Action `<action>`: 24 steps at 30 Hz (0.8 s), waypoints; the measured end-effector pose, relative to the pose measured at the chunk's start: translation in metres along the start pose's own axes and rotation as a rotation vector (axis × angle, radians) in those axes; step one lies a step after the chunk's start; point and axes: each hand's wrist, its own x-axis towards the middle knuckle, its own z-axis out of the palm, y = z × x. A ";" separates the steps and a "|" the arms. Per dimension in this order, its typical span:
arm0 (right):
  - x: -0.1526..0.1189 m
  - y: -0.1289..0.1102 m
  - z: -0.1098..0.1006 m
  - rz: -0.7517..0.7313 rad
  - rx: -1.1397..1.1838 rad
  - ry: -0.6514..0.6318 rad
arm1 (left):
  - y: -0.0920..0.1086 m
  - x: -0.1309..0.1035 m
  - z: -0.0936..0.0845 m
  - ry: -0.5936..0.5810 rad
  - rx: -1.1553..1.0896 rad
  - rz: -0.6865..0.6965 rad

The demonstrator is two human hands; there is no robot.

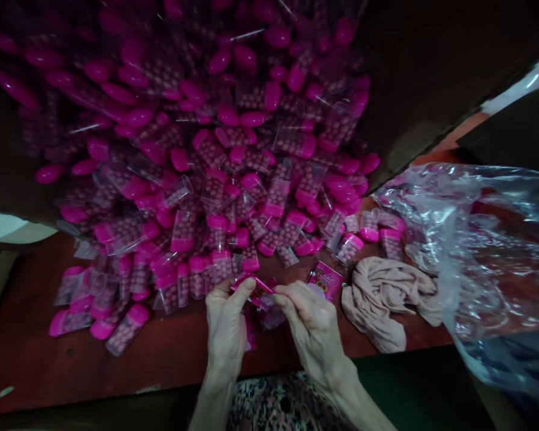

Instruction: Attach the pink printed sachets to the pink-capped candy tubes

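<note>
Near the table's front edge, my left hand (228, 320) pinches one end of a small pink printed plastic label (264, 289) between thumb and fingers. Opposite it, my right hand (313, 314) grips the label's other side with its fingertips. Some clear and pink film hangs below the two hands, partly hidden by them. Just beyond my right hand lies a flat pink printed packet or label (326, 280). Clear containers (222, 263) with pink caps, filled with small round beads or candies, stand and lie right behind my hands.
A large heap of the same pink-capped containers (215, 149) rises at the back between dark side walls. To the right are a crumpled beige cloth (379, 293) and a big clear plastic bag (498, 257). The reddish-brown table (161, 359) ends close to my body.
</note>
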 end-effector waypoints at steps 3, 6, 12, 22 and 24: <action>0.020 0.012 -0.006 0.001 -0.267 0.039 | 0.010 0.002 -0.004 0.086 -0.046 0.032; 0.046 0.029 -0.010 -0.049 -0.582 -0.010 | 0.020 0.001 -0.006 0.109 -0.076 0.008; 0.060 0.050 0.011 0.096 -0.533 0.085 | 0.027 0.004 -0.003 0.137 -0.164 -0.002; 0.058 0.059 0.041 0.322 -0.105 0.458 | 0.031 0.004 0.000 0.158 -0.284 0.030; 0.061 0.058 0.040 0.331 -0.065 0.446 | 0.031 0.003 0.001 0.144 -0.283 0.044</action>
